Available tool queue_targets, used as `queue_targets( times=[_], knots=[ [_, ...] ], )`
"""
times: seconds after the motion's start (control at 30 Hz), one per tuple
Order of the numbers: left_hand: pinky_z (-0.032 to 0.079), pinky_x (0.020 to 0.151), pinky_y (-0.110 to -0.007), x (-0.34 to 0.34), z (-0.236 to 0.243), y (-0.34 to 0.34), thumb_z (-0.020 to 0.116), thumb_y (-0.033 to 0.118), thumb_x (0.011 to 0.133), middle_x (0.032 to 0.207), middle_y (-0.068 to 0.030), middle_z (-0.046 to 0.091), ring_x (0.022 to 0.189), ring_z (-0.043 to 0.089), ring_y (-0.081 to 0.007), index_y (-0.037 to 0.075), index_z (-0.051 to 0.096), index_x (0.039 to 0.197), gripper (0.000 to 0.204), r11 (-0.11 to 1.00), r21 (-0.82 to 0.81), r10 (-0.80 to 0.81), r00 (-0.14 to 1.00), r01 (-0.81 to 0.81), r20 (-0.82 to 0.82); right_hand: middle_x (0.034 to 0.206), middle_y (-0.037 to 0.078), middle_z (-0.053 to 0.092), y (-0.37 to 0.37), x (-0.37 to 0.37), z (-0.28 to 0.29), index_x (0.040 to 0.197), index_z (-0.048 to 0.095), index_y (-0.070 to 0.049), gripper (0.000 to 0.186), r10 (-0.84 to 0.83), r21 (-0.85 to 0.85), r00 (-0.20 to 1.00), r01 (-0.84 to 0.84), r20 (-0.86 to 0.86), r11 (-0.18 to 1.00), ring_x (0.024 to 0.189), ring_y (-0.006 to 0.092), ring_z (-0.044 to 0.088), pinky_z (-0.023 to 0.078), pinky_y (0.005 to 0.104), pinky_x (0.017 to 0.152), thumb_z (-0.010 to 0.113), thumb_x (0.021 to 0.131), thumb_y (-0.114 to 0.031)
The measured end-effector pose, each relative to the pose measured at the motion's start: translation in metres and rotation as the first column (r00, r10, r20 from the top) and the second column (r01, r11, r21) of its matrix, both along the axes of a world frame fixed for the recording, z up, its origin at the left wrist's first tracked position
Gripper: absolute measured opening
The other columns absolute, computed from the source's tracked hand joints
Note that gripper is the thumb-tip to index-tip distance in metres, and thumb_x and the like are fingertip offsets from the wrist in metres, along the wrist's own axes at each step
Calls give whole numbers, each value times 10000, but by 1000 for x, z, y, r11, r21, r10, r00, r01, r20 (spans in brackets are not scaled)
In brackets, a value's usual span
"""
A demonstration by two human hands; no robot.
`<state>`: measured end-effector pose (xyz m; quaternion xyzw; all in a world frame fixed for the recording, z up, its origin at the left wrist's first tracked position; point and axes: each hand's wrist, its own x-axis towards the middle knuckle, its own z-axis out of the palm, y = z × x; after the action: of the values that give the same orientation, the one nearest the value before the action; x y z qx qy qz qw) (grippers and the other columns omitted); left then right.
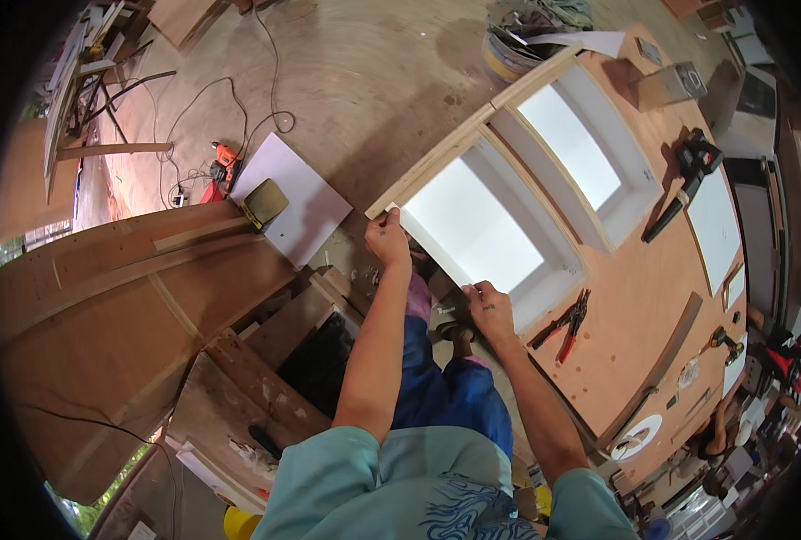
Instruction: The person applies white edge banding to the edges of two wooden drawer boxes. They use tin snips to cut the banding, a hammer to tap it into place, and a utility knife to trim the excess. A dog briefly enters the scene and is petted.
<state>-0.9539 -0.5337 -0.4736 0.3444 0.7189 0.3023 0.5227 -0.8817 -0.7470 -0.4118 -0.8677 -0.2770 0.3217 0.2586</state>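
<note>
A shallow wooden box with a white inside rests on the right-hand workbench, its near end reaching past the bench edge. My left hand is closed on its left corner, where a pale wooden strip runs along the side. Farther along the same near edge, my right hand is closed with its fingers curled over the rim. Beyond lies a second white-lined compartment; whether it is joined to the first I cannot tell. Red-handled pliers lie close to the box's right corner.
The plywood workbench also carries a black power tool, a metal can, a curved strip and a white ring. At left are a wooden panel, a white board and an orange corded drill.
</note>
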Motion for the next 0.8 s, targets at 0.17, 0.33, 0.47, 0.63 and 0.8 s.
queue_targets(
  times=[0.17, 0.33, 0.47, 0.63, 0.8],
  knots=[
    [509, 443, -285, -4, 5, 3, 714, 146, 859, 704, -47, 592, 539, 542, -126, 1, 593, 883, 191, 996, -61, 58, 998, -58, 14, 628, 149, 643, -86, 5, 5, 803, 678, -1, 285, -56, -83, 997, 52, -44, 995, 584, 288, 653, 503, 379, 577, 639, 894, -269],
    [525, 423, -293, -1, 7, 6, 738, 155, 846, 724, -61, 613, 535, 549, -141, -11, 612, 873, 210, 996, -78, 35, 998, -31, 55, 618, 216, 604, -122, 14, 6, 737, 674, 3, 398, -179, -125, 982, 171, -60, 977, 623, 379, 627, 485, 425, 588, 692, 822, -386],
    [542, 472, -311, -2, 13, 8, 721, 155, 863, 751, -63, 614, 574, 563, -149, -3, 614, 913, 197, 989, -145, 33, 997, -23, 67, 602, 215, 600, -115, 8, -2, 713, 676, 0, 421, -215, -188, 976, 217, 32, 958, 631, 390, 628, 497, 457, 626, 697, 809, -409],
    [559, 527, -350, -6, 14, 15, 712, 149, 872, 758, -80, 613, 608, 583, -178, 0, 614, 928, 186, 983, -181, 1, 998, 12, 68, 864, 141, 645, -121, -7, 1, 933, 693, -86, 205, -242, -33, 962, 248, 129, 968, 785, 335, 648, 517, 430, 645, 720, 801, -240],
    [571, 541, -372, -22, 7, 30, 708, 136, 875, 738, -81, 594, 598, 579, -193, -9, 600, 902, 183, 956, -273, -75, 990, 105, 120, 1071, 131, 596, -113, -10, 13, 1069, 666, -102, 279, -24, -183, 958, 79, 285, 980, 1056, 316, 548, 459, 448, 806, 684, 811, -208]
  ],
)
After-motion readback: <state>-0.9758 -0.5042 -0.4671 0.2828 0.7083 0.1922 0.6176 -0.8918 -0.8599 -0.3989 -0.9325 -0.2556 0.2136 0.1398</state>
